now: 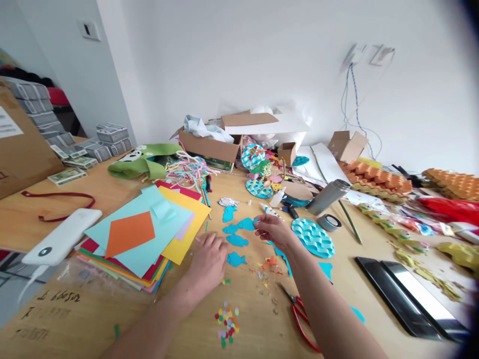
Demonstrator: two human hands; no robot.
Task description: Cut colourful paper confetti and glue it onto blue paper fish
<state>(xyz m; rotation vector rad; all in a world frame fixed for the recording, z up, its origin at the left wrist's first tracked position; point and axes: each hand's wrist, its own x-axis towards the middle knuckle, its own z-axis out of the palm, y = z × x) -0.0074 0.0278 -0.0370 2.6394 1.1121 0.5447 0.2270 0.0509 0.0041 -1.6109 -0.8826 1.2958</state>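
My right hand [275, 230] pinches the tail end of a blue paper fish [246, 224] between thumb and fingers, over the middle of the table. My left hand [210, 259] lies palm down on the wood, fingers stretched forward, just left of the other blue fish cut-outs. Among these are a paper fish [237, 241] beside its fingertips and a lower paper fish [236, 259]. Another blue cut-out [229, 214] sits farther back. Red-handled scissors [299, 311] lie partly behind my right forearm. Coloured paper dots [227, 324] are scattered near the front.
Left of my hands is a stack of coloured paper [145, 234], with a white power bank [62, 237] beyond it. A wavy blue disc [313, 238], a tape roll [330, 222] and a metal flask [329, 196] stand right. Black tablet-like slabs [396, 294] lie at the far right.
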